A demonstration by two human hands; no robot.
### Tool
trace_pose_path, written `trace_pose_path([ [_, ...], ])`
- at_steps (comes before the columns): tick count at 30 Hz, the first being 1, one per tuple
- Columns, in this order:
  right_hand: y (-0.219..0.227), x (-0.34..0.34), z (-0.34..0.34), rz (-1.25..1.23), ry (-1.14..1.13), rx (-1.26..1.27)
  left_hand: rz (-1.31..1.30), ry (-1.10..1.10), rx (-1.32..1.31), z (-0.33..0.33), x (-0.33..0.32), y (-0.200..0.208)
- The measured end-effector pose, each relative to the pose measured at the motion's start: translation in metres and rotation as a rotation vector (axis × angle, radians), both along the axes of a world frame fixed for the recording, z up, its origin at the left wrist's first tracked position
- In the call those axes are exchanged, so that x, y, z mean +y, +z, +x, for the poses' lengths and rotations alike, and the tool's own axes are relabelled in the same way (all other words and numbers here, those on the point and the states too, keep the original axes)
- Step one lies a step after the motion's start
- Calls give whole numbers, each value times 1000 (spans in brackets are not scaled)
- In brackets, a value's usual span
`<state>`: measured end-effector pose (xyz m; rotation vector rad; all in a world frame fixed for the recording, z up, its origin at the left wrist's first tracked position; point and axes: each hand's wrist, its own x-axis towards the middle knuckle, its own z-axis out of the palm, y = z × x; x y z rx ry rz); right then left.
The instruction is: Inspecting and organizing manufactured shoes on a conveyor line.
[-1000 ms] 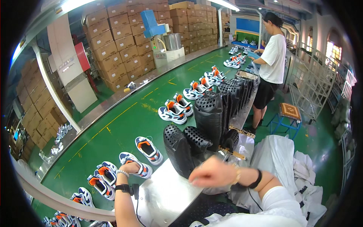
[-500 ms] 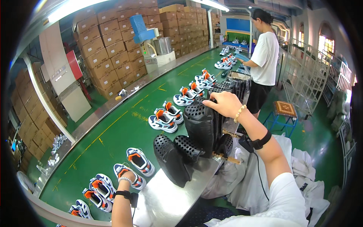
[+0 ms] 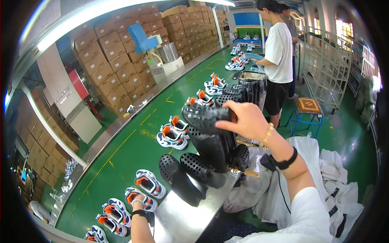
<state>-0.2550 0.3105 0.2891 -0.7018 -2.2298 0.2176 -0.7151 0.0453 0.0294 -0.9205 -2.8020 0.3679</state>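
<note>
1. Held a black perforated form [image 3: 202, 118] in the right hand [image 3: 248, 120], with fingers [image 3: 234, 106] clamped round one end, above upright black forms [image 3: 213, 150] on the surface [image 3: 182, 214].
2. Had the left hand [image 3: 136, 198] inside a sneaker [image 3: 150, 203] beside the surface's left edge; could not tell its fingers' spread.

A wide fisheye, the left of two cameras worn side by side on the person's head, looks down and forward over the left hand [image 3: 137, 197] and the right hand [image 3: 248, 121]. It sits close above the metal desk [image 3: 184, 214], which fills the lower middle, and faces along the green belt [image 3: 125, 162] toward stacked cartons [image 3: 107, 60] and a co-worker [image 3: 279, 52] farther off. Straight edges bend toward its dark, rounded rim.
</note>
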Motion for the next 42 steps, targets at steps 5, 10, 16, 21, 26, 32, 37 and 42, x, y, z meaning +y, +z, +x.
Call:
trace_pose_path([
  [5, 0, -31, 40, -142, 122, -60, 27, -40, 32, -12, 8, -16],
  [10, 6, -39, 49, -188, 212, 77, 106, -129, 99, -27, 12, -45],
  [16, -2, -63, 45, -209, 372, 293, -126, -170, -69, -14, -10, -9],
  [21, -1, -88, 42, -245, 360, 468, -101, -115, -336, 5, -30, 30],
  [26, 17, -126, 29, -260, 478, 448, -61, -114, -425, 2, -31, 20],
  [32, 51, -192, -22, -221, 620, 341, 255, -277, -137, 37, -28, 37],
  [37, 10, -222, -120, -20, 465, -271, 1176, -137, -188, 106, -75, 27],
  [42, -83, -236, -270, -83, 404, -645, 1491, 48, -322, 116, -96, -21],
])
